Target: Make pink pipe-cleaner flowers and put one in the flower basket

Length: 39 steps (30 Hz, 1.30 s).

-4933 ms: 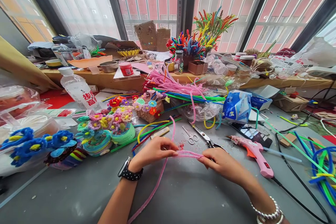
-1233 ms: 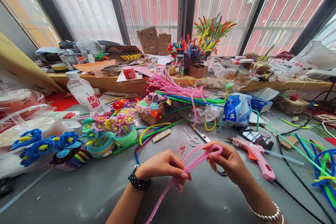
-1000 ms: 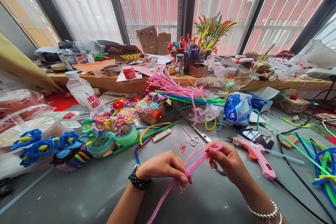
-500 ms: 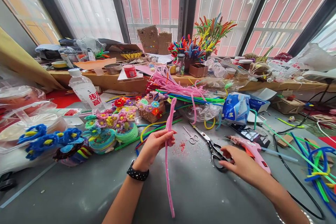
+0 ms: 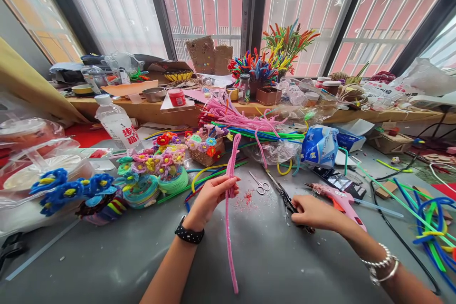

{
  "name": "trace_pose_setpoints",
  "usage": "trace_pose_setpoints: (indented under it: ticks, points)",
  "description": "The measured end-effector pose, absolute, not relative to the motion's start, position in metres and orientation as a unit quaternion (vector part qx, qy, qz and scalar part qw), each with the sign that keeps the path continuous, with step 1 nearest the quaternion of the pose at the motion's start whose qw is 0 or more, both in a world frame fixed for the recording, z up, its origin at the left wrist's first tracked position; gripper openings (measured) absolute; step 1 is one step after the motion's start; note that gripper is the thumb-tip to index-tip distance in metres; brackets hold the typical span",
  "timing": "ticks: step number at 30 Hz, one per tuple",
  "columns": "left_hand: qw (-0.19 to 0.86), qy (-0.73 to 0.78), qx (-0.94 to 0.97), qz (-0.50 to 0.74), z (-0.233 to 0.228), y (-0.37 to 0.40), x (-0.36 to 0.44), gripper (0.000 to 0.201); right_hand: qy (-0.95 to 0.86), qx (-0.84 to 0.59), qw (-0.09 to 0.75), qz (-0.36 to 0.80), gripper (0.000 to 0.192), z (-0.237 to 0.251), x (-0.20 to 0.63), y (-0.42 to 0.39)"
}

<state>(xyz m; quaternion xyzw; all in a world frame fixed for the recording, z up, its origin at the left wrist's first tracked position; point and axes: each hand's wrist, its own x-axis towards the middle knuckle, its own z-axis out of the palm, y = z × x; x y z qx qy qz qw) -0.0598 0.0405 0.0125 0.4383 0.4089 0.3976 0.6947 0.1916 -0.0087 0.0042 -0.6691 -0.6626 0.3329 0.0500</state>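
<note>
At the far left of the grey table (image 5: 142, 251), we note a row of blue fuzzy flowers (image 5: 71, 191), then a clear water bottle (image 5: 117, 126) standing behind two flower pots (image 5: 140, 191). Next, we find the left hand (image 5: 211, 195), with a black dotted strap (image 5: 188, 233) at its wrist, pinching a pink fuzzy stem (image 5: 229, 232). The stem is upright in front of the person, its doubled, looped part above the fingers and a long single length hanging below. We record a heap of pink stems (image 5: 238, 114) behind it and red crumbs (image 5: 245, 198) just beside it. Small scissors (image 5: 261, 187) lie near the crumbs. Further right, we observe the right hand (image 5: 313, 212) curled around the handles of the large scissors (image 5: 283, 194), their blades pointing away from the person. A pink glue gun (image 5: 345, 203) lies just beyond that hand, and we list tangled blue and green stems (image 5: 432, 228) at the far right
</note>
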Motion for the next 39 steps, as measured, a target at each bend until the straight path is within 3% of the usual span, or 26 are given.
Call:
trace_pose_setpoints:
  ticks: [5, 8, 11, 13, 18, 24, 27, 34, 39]
  points:
    - [0.594, 0.437, 0.546, 0.396, 0.011, 0.041, -0.059, 0.028, -0.534, -0.593, 0.149, 0.584, 0.025, 0.02, 0.203, -0.027]
    - [0.394, 0.48, 0.673, 0.402, 0.018, 0.045, -0.058, 0.026, -0.517, -0.558, 0.169, 0.627, 0.038, 0.024, 0.215, -0.041]
    - [0.142, 0.523, 0.748, 0.384, 0.027, 0.05, -0.059, 0.024, -0.496, -0.56, 0.194, 0.635, 0.036, 0.026, 0.224, -0.054]
    - [0.064, 0.522, 0.765, 0.372, 0.029, 0.052, -0.06, 0.024, -0.475, -0.561, 0.23, 0.638, 0.032, 0.025, 0.226, -0.061]
    - [0.005, 0.535, 0.76, 0.369, 0.019, 0.056, -0.061, 0.024, -0.483, -0.529, 0.315, 0.622, 0.032, 0.016, 0.226, -0.063]
    - [-0.115, 0.56, 0.738, 0.359, 0.003, 0.057, -0.064, 0.024, -0.544, -0.378, 0.417, 0.622, 0.038, 0.008, 0.202, -0.037]
    - [-0.145, 0.561, 0.74, 0.341, -0.001, 0.057, -0.064, 0.024, -0.543, -0.355, 0.422, 0.633, 0.034, 0.004, 0.188, -0.028]
    - [-0.221, 0.555, 0.738, 0.315, -0.003, 0.055, -0.063, 0.024, -0.531, -0.285, 0.389, 0.696, 0.05, -0.017, 0.187, -0.033]
    - [-0.224, 0.551, 0.735, 0.324, -0.002, 0.052, -0.062, 0.024, -0.502, -0.246, 0.401, 0.726, 0.051, -0.025, 0.174, -0.033]
